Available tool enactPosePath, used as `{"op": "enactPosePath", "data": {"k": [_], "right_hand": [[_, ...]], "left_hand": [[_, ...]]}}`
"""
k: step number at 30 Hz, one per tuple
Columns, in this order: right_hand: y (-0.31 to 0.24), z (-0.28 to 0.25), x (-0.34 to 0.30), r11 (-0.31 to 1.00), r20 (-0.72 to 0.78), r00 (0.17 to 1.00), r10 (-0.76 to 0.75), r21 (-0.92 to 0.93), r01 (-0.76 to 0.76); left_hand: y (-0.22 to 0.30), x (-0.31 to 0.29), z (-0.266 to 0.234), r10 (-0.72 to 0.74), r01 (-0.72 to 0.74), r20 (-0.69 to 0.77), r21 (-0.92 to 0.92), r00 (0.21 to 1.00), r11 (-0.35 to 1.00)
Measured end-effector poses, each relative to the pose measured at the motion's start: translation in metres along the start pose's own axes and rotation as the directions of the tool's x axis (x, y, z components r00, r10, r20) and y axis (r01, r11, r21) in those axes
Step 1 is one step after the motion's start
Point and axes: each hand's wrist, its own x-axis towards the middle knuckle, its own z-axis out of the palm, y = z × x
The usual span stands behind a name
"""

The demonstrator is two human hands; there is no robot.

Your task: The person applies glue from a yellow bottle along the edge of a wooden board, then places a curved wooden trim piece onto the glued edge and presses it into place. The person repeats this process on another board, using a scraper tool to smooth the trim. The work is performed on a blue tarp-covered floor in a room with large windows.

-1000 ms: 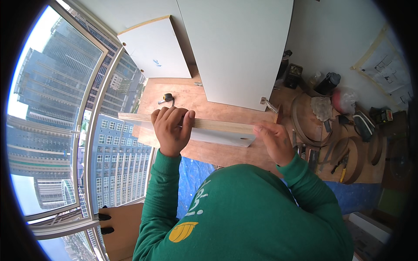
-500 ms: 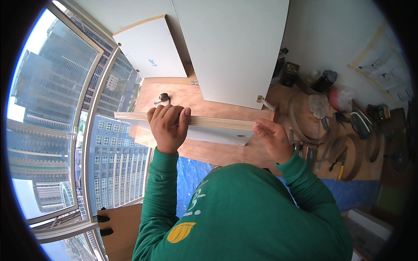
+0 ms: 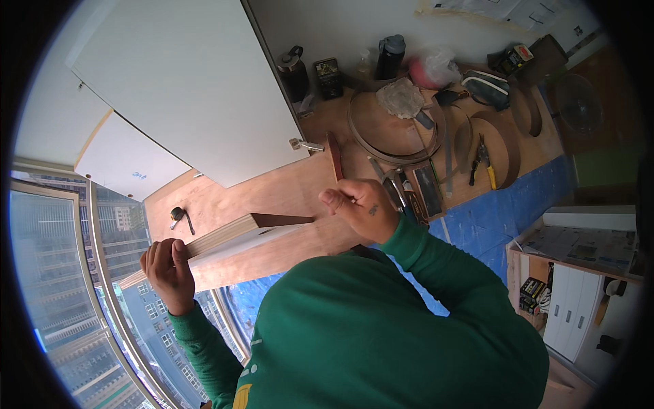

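A white panel (image 3: 235, 247) with a bare plywood edge stands on its long side on the wooden worktop (image 3: 225, 199). My left hand (image 3: 167, 271) is closed over its top edge toward the left end, thumb on the near side. My right hand (image 3: 364, 210) hovers past the panel's right end, apart from it. Its fingers are curled in with the thumb against them; whatever they hold, if anything, is hidden. Just right of it lie hand tools, among them a metal-headed tool (image 3: 395, 185). A tape measure (image 3: 178, 214) rests behind the panel.
Large white boards (image 3: 177, 75) lean at the back left. Coiled edging strips (image 3: 354, 129), yellow-handled pliers (image 3: 488, 170), a dark bottle (image 3: 390, 58) and a plastic bag (image 3: 436, 68) crowd the right side. Blue sheeting (image 3: 470, 215) hangs along the front. Windows (image 3: 51, 252) are at left.
My view has turned toward the right. My right hand has left the panel's right end and moved toward the tools, while my left hand keeps hold of the top edge.
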Motion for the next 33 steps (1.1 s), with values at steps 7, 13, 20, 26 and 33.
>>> {"op": "enactPosePath", "data": {"k": [7, 13, 20, 26, 33], "right_hand": [[0.104, -0.094, 0.001, 0.960, -0.379, 0.892, 0.248, -0.025, -0.278], [0.260, -0.141, -0.042, 0.750, -0.390, 0.795, 0.465, -0.303, -0.587], [0.293, -0.081, -0.106, 0.626, -0.239, 0.781, 0.577, -0.484, -0.611], [0.359, -0.078, -0.132, 0.582, -0.417, 0.734, 0.536, -0.447, -0.679], [0.273, -0.082, -0.117, 0.498, -0.198, 0.711, 0.674, -0.590, -0.636]], "left_hand": [[0.019, 0.026, 0.005, 0.158, -0.152, 0.093, -0.061, 0.983, 0.986], [0.014, 0.020, 0.012, 0.063, -0.058, 0.117, -0.047, 0.991, 0.997], [0.019, 0.025, 0.016, 0.046, -0.043, 0.106, -0.029, 0.993, 0.999], [0.018, 0.031, 0.019, 0.041, -0.036, 0.113, -0.053, 0.993, 0.998], [0.015, 0.029, 0.020, 0.042, -0.039, 0.104, -0.032, 0.994, 0.999]]}}
